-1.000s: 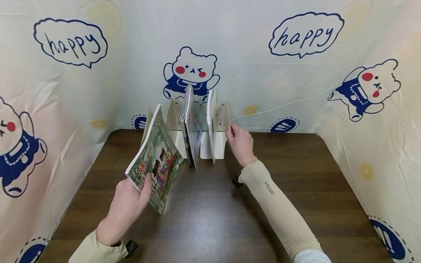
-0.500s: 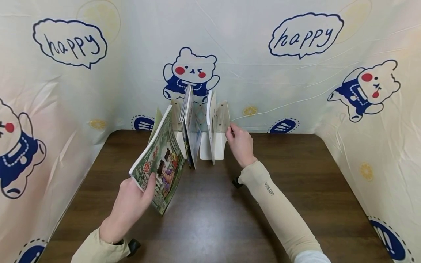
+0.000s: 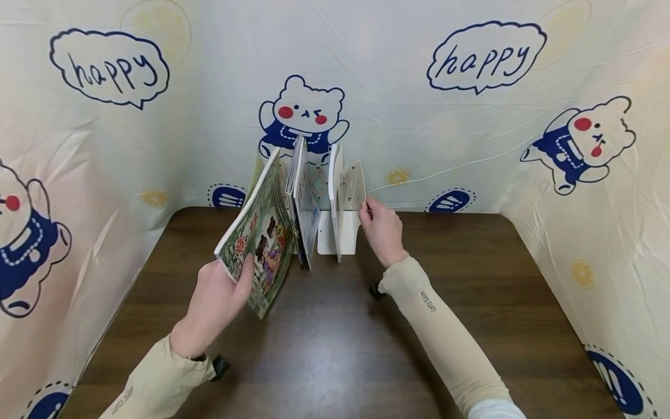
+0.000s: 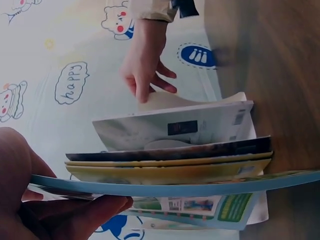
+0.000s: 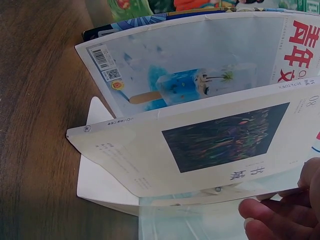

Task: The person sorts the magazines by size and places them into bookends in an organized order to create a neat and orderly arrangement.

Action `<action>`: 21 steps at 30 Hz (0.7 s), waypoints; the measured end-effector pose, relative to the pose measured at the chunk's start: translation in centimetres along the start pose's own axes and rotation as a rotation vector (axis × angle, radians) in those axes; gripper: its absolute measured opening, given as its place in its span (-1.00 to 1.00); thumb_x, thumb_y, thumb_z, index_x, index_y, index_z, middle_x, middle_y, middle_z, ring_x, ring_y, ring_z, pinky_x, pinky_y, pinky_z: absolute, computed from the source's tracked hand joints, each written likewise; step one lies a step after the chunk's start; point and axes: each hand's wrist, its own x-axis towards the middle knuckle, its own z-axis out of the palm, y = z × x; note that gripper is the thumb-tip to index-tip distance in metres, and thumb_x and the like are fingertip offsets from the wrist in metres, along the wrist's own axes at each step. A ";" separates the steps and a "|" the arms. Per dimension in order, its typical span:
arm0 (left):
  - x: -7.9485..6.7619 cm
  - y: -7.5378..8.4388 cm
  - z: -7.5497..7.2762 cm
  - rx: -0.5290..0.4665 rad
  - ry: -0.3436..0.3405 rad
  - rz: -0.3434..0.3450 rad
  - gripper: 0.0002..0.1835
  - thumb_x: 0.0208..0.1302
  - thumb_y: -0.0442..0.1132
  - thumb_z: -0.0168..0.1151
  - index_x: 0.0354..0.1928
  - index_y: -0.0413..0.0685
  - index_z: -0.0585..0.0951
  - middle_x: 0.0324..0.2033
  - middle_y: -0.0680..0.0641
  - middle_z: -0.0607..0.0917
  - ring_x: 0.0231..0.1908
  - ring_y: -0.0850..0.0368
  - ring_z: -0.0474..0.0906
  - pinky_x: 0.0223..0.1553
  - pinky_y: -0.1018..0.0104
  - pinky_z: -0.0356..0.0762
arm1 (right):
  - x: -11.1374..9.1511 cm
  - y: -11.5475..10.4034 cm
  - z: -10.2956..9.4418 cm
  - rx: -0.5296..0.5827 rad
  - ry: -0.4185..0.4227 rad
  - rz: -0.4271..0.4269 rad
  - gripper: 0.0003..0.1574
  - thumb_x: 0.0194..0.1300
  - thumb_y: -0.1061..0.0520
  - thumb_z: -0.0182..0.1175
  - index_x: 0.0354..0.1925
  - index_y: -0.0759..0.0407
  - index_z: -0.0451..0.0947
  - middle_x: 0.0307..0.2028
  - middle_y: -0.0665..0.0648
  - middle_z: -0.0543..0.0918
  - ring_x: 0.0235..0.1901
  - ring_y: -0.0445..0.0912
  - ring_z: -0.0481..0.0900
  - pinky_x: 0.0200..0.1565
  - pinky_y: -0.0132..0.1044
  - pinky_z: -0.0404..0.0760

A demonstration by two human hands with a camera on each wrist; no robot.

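My left hand [image 3: 211, 302] grips a green illustrated magazine [image 3: 269, 250] by its near edge, thumb across the cover, fingers behind. The magazine stands tilted at the left of a cream metal bookend rack [image 3: 348, 233], overlapping the rack's left part in the head view. Several thin magazines [image 3: 300, 192] stand upright in the rack's middle. To their right is a white book [image 5: 225, 145] with a dark picture on its cover. At the rack's right panel [image 3: 356, 183], my right hand [image 3: 383, 230] pinches the outer edge between thumb and fingers.
A dark wooden table [image 3: 335, 349] lies under everything, its far edge against a pale curtain [image 3: 392, 116] printed with bears and "happy" bubbles. The curtain also hangs along both sides. A magazine with an ice-pop cover [image 5: 185, 80] leans beside the white book.
My left hand has carried the green magazine to the right and forward, close against the rack's left side. My right hand keeps its hold on the right panel.
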 end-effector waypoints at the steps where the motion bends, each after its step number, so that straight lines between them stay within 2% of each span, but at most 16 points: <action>1: 0.3 -0.1 0.1 0.000 -0.001 -0.002 -0.69 0.44 -0.39 0.18 0.08 -0.51 0.63 -0.15 -0.43 0.77 -0.28 -0.26 0.78 -0.37 -0.16 0.69 | 0.0 0.0 0.0 0.000 0.004 -0.002 -0.77 0.53 0.18 0.12 -0.28 0.20 0.65 -0.49 0.14 0.70 -0.62 0.00 0.55 -0.55 -0.03 0.51; 6: 1.3 0.0 0.4 -0.006 -0.012 -0.024 -0.69 0.46 -0.35 0.16 0.07 -0.50 0.63 -0.15 -0.43 0.77 -0.29 -0.28 0.78 -0.34 -0.19 0.69 | 0.0 0.2 0.1 -0.005 0.003 -0.004 -0.73 0.53 0.16 0.09 -0.35 0.16 0.60 -0.57 0.10 0.61 -0.66 -0.02 0.48 -0.58 -0.11 0.44; 15: 0.6 1.4 -0.2 -0.003 -0.032 -0.010 -0.69 0.43 -0.37 0.20 0.10 -0.45 0.64 -0.16 -0.38 0.78 -0.31 -0.19 0.79 -0.39 -0.11 0.70 | -0.2 0.0 0.3 -0.012 0.007 -0.010 -0.68 0.53 0.17 0.08 -0.43 0.14 0.52 -0.62 0.09 0.55 -0.69 -0.01 0.43 -0.61 -0.11 0.38; 21: 0.7 1.0 -0.6 -0.001 -0.021 -0.008 -0.70 0.44 -0.37 0.20 0.08 -0.46 0.65 -0.17 -0.38 0.79 -0.31 -0.19 0.79 -0.38 -0.12 0.69 | -0.1 0.0 0.3 -0.012 0.008 -0.009 -0.70 0.53 0.17 0.08 -0.42 0.14 0.53 -0.61 0.10 0.55 -0.69 0.00 0.42 -0.60 -0.10 0.39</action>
